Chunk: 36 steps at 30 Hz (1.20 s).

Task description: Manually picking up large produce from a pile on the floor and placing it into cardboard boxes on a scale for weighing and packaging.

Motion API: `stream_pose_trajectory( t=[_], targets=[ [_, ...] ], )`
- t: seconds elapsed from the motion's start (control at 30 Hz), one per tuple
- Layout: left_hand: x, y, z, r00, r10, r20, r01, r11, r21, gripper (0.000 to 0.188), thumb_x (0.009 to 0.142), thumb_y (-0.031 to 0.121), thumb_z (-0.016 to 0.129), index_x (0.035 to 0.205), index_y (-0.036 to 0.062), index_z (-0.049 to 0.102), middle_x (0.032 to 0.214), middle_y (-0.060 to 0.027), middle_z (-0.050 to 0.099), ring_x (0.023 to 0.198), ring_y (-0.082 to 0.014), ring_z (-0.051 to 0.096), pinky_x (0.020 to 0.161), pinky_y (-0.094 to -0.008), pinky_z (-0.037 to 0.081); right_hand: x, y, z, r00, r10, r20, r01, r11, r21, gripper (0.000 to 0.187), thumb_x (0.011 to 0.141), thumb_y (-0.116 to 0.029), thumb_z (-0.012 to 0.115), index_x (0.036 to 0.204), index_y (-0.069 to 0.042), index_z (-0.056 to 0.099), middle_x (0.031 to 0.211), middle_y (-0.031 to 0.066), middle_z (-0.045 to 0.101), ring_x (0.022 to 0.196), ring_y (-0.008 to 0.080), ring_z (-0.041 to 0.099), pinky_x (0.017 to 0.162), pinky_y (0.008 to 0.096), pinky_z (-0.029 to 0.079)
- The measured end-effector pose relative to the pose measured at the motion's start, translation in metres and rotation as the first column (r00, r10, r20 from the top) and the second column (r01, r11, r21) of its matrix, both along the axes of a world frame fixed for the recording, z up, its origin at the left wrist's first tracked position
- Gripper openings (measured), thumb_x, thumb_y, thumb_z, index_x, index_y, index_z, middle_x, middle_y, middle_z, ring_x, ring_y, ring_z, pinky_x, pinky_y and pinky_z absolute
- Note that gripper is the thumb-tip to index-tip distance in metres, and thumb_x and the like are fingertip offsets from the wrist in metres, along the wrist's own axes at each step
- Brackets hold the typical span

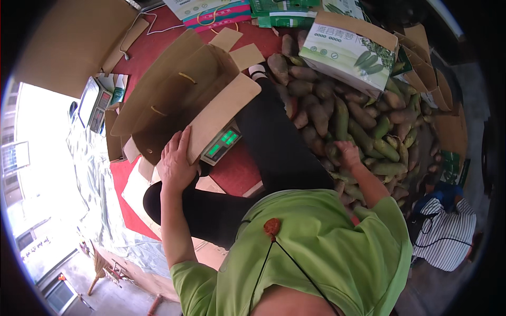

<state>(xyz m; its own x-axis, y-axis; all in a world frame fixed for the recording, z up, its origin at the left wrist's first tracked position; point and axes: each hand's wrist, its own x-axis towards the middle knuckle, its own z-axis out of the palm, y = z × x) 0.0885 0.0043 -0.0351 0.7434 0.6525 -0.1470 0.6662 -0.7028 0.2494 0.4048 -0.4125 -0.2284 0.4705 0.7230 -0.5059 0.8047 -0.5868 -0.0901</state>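
My left hand [176, 162] grips the near edge of an open cardboard box [232, 113], its fingers along the flap. The box has raised flaps and cord loops; its inside is in shadow. Just beside the flap shows a digital scale [221, 144] with a lit green display; whether the box rests on it is partly hidden. To the right, my right hand [348, 154] is closed around a mango [332, 151] at the near side of a large heap of green and brownish mangoes [363, 117]. The hand covers part of that fruit.
A white and green printed carton [348, 51] lies on the heap's far side, with opened cartons [429, 73] beside it. Another scale [96, 108] stands at the left. Printed packages [284, 13] lie at the back on the red surface [150, 45]. Striped cloth [445, 231] is at the right.
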Motion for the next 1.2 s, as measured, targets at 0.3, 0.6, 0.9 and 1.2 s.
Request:
stream_pose_trajectory(
  t=[0.3, 0.6, 0.9, 1.2],
  targets=[
    [-0.005, 0.002, 0.0, 0.999, -0.05, -0.003, 0.05, 0.999, 0.0, 0.08, 0.069, 0.013, 0.072, 0.141, 0.0182, 0.037, 0.136, -0.0148, 0.044, 0.124, -0.0343, 0.043, 0.105, -0.0442, 0.034, 0.043, 0.148, 0.117, 0.736, -0.158, -0.658, 0.653, 0.422, 0.629, 0.067, 0.069, 0.001, 0.076, 0.129, -0.001, 0.046, 0.115, 0.0079, 0.059, 0.107, 0.0155, 0.054, 0.093, 0.0312, 0.045],
    [-0.004, 0.002, 0.004, 0.997, -0.073, 0.034, 0.074, 0.996, -0.051, 0.078, 0.07, 0.013, 0.072, 0.141, 0.0193, 0.039, 0.136, -0.0141, 0.044, 0.124, -0.0333, 0.043, 0.105, -0.0441, 0.034, -0.028, 0.349, 0.263, 0.609, 0.51, -0.608, 0.528, 0.311, 0.79, 0.058, 0.068, -0.008, 0.077, 0.121, -0.007, 0.053, 0.115, 0.004, 0.059, 0.099, 0.0148, 0.06, 0.087, 0.0298, 0.05],
    [-0.001, 0.0, -0.003, 0.995, -0.096, 0.025, 0.096, 0.995, -0.002, 0.078, 0.069, 0.008, 0.069, 0.14, 0.0183, 0.04, 0.135, -0.0185, 0.044, 0.123, -0.0368, 0.044, 0.102, -0.0444, 0.036, -0.147, 0.468, 0.17, 0.852, 0.495, -0.173, -0.288, 0.718, 0.634, 0.057, 0.06, -0.026, 0.081, 0.112, -0.012, 0.061, 0.104, 0.0101, 0.066, 0.105, 0.0285, 0.059, 0.085, 0.0436, 0.048],
    [0.0, 0.0, -0.01, 0.991, -0.131, 0.042, 0.13, 0.991, 0.022, 0.076, 0.071, 0.009, 0.068, 0.141, 0.0151, 0.04, 0.133, -0.0188, 0.046, 0.121, -0.0372, 0.045, 0.101, -0.0447, 0.036, -0.141, 0.42, 0.19, 0.804, 0.502, -0.319, -0.142, 0.682, 0.718, 0.038, 0.076, -0.03, 0.069, 0.108, -0.01, 0.064, 0.099, 0.012, 0.068, 0.095, 0.0273, 0.065, 0.08, 0.0414, 0.05]
  ],
)
